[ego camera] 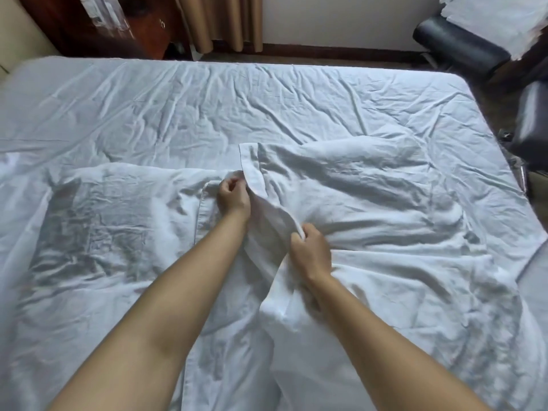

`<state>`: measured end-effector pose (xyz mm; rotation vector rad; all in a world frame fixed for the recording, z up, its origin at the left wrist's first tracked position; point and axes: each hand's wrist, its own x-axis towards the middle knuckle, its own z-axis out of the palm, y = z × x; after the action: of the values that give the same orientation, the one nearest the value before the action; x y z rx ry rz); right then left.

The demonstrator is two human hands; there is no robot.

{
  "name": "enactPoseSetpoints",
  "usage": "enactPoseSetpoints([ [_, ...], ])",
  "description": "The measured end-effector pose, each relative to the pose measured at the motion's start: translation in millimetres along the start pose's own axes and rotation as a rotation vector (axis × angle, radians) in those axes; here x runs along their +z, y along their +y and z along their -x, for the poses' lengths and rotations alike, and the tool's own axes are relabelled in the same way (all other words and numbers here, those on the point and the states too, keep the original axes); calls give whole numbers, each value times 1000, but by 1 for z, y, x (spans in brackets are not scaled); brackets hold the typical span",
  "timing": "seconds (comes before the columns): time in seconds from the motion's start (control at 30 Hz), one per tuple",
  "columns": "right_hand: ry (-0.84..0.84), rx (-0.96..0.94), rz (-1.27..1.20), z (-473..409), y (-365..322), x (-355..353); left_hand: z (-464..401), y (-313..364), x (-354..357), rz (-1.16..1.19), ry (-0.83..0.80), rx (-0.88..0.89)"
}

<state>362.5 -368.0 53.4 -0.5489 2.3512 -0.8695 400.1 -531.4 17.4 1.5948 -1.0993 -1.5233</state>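
Fig.: L hand (234, 197) pinches hem (252, 176) of duvet cover (370, 203) | R hand (311, 250) clenched on same hem, nearer body | hem raised betw. both hands, prob. to spread the cover's opening | cover lies crumpled mid-bed on bed sheet (207, 99), bulk to the right

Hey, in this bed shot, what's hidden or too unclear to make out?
Head view only:
Left hand: fingertips curl under, hidden by the hand itself.
Right hand: fingertips buried in the hem fold of the white cover.
Whatever fills the cover: hidden by its fabric.
Black chair: cut off by the right edge.
Wooden cabinet: cut off by the top edge, handle too small.
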Motion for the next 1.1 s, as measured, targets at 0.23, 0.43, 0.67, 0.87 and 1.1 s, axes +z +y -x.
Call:
enactPoseSetpoints([
  [0.23,152,-2,-340,18,-16,-24,65,-29,-23,-229,-334,-265],
  [0.43,171,-186,-360,45,-34,-35,70,10,5,-208,-563,-82],
  [0.67,-332,-150,264,24,25,-3,48,9,8,-61,-410,-284],
  [0.87,-514,-94,55,28,57,10,69,-63,-46,72,-370,-457],
  [1.1,-246,-9,-107,59,65,-13,145,-74,-65,-113,-534,-530],
])
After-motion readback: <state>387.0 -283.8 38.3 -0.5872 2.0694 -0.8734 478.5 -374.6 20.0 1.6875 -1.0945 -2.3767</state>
